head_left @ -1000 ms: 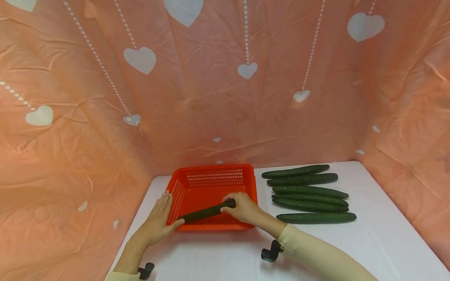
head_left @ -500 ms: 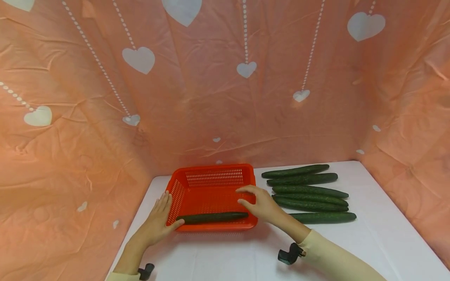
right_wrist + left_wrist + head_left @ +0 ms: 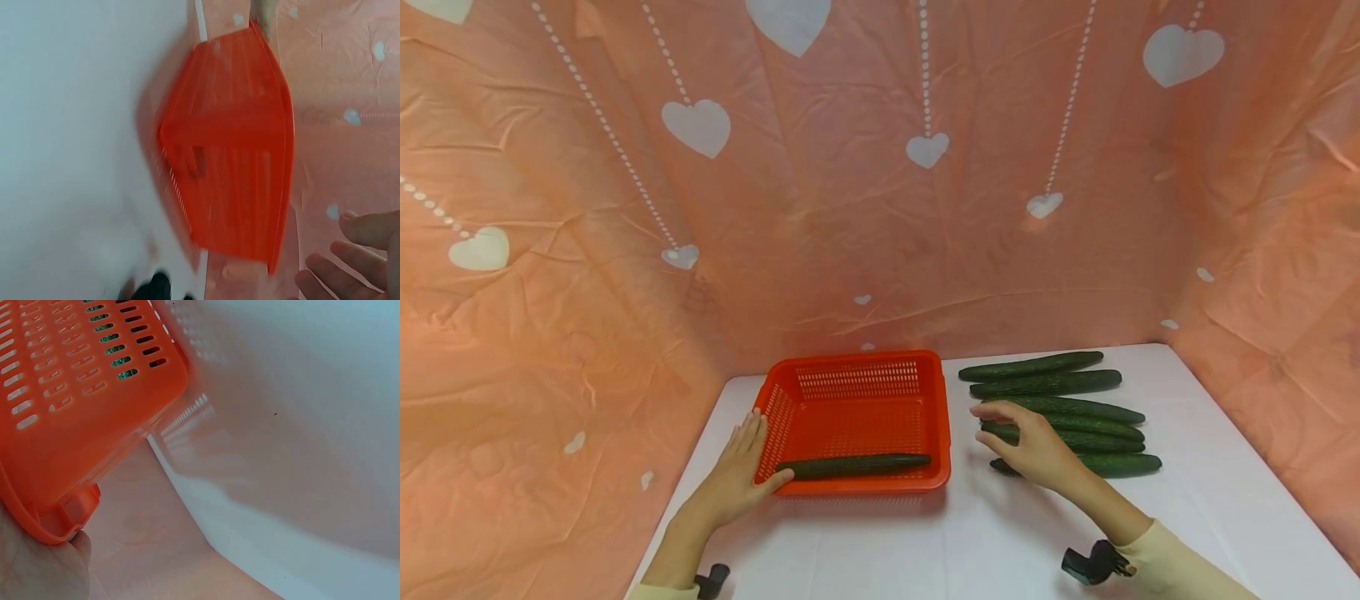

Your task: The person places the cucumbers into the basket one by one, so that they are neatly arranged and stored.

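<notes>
My left hand [image 3: 735, 473] rests against the left edge of an orange-red plastic basket [image 3: 946, 417], fingers straight along it and thumb over the near corner. In the left wrist view, the palm [image 3: 40, 569] lies under the slotted basket's rim [image 3: 25, 519]. One dark green cucumber [image 3: 859, 465] lies inside the basket along its near wall. My right hand [image 3: 1037, 447] holds nothing; thumb and fingers are spread apart over the left ends of several cucumbers, partly hiding them. The right wrist view shows its fingers [image 3: 340, 275] beside the basket's outer side.
Several cucumbers [image 3: 1075, 383] lie roughly parallel on the white-covered table [image 3: 880, 550], right of the basket. A peach cloth [image 3: 880, 233] with white hearts hangs behind and at both sides. Each wrist wears a small black camera mount [image 3: 1096, 562].
My right hand has let go of the cucumber, which now lies flat in the basket, and moved right over the other cucumbers. The left hand has stayed at the basket's edge.
</notes>
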Tool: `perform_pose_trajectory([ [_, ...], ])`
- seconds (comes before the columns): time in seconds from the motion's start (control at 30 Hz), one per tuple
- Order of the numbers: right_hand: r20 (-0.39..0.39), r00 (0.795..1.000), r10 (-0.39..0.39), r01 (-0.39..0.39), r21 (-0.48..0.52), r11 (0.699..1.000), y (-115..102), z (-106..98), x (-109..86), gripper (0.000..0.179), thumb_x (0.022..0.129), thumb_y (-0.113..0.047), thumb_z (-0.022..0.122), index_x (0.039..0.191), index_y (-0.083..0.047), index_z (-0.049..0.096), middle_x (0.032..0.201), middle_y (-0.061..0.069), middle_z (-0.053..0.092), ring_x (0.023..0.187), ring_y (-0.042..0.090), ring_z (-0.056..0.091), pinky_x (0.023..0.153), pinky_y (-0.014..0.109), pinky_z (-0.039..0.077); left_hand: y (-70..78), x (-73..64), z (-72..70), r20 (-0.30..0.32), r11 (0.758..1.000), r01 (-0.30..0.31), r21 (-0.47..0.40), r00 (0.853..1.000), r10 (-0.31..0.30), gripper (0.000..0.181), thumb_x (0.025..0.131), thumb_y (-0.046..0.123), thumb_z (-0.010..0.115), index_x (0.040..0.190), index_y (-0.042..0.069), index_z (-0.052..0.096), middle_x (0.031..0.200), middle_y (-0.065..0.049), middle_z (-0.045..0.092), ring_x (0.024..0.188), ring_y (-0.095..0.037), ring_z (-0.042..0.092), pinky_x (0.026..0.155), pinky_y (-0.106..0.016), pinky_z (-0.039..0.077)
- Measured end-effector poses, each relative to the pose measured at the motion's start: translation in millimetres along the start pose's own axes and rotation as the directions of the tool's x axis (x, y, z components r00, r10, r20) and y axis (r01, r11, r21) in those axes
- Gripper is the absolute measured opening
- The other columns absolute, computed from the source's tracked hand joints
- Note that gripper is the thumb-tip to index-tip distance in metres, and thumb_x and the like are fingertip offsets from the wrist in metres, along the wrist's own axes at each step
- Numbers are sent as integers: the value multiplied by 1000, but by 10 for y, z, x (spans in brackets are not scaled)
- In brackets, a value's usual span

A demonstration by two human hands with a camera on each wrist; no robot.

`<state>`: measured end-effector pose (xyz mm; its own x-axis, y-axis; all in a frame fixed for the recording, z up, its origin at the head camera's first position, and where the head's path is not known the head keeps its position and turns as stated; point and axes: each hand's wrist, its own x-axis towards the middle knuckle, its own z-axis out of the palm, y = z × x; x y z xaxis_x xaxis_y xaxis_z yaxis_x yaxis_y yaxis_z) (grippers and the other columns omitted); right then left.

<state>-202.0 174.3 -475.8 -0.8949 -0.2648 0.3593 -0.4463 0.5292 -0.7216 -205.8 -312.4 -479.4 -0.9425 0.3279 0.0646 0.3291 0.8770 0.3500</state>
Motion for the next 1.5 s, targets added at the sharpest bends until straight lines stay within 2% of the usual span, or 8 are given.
perform_pose_trajectory([
  [0.3, -33, 999, 16, -20, -116, 993, 263, -412, -295, 35, 96, -14, 83, 129, -12, 74, 125, 2, 77, 113, 31, 73, 95, 56, 59, 8, 4, 13, 6, 1000, 5, 2, 1000, -5, 108, 102, 59, 65, 167, -11, 15, 177, -28, 2, 163, -50, 2, 131, -65, 6],
  [0.57, -48, 999, 8, -18, -215, 976, 474, -723, -549, 37, 94, -17, 85, 129, -8, 74, 125, 5, 76, 112, 35, 72, 92, 54, 60, 8, -13, -10, 10, 1000, 14, -22, 1000, -13, 108, 101, 59, 65, 167, -10, 14, 178, -27, 1, 164, -48, -1, 133, -47, -9],
  [0.67, -56, 998, -1, -13, -258, 966, 581, -811, -641, 37, 93, -17, 86, 128, -10, 75, 125, 3, 75, 115, 20, 70, 91, 44, 60, -5, -14, -8, 15, 999, 22, -24, 1000, -22, 108, 101, 58, 66, 167, -10, 14, 178, -27, 1, 164, -49, -1, 132, -44, -12],
  [0.83, -87, 996, 6, -31, -283, 959, 761, -940, -789, 39, 89, -19, 89, 126, -14, 77, 124, 2, 74, 117, -10, 56, 89, 19, 51, -13, -9, -1, 14, 1000, 26, -15, 1000, -26, 110, 100, 59, 66, 168, -9, 14, 178, -27, 2, 164, -49, 1, 132, -59, -1],
  [1.0, -134, 990, -49, 9, -282, 959, 964, -1012, -891, 42, 80, -11, 94, 119, -10, 78, 114, 4, 75, 114, -13, 52, 88, 5, 38, -12, 5, -2, 15, 999, 29, -27, 999, -29, 110, 100, 60, 66, 168, -9, 13, 178, -26, 1, 164, -48, -2, 133, -49, -8],
  [1.17, -157, 984, -88, 38, -294, 955, 1156, -1045, -971, 44, 71, -4, 97, 111, -10, 78, 107, 0, 72, 111, -16, 45, 91, 5, 32, -16, 16, -11, 12, 999, 28, -19, 1000, -28, 111, 100, 62, 65, 168, -8, 14, 178, -26, 2, 164, -48, -1, 133, -54, -4],
  [1.37, -149, 981, -127, 71, -334, 940, 1293, -1079, -1029, 45, 63, -6, 99, 102, -12, 78, 101, 0, 72, 103, -4, 56, 87, 14, 37, -26, 2, 4, 12, 1000, 20, -24, 1000, -19, 111, 100, 62, 65, 168, -9, 13, 178, -26, 0, 164, -49, -1, 133, -55, -2],
  [1.5, -115, 990, -82, 40, -327, 944, 1335, -1103, -1067, 44, 64, -6, 99, 102, -11, 77, 100, 3, 70, 101, -5, 55, 81, 13, 41, -22, -5, 11, 9, 1000, 17, -22, 1000, -17, 110, 101, 61, 65, 168, -8, 13, 178, -26, 0, 164, -49, -1, 134, -52, -4],
])
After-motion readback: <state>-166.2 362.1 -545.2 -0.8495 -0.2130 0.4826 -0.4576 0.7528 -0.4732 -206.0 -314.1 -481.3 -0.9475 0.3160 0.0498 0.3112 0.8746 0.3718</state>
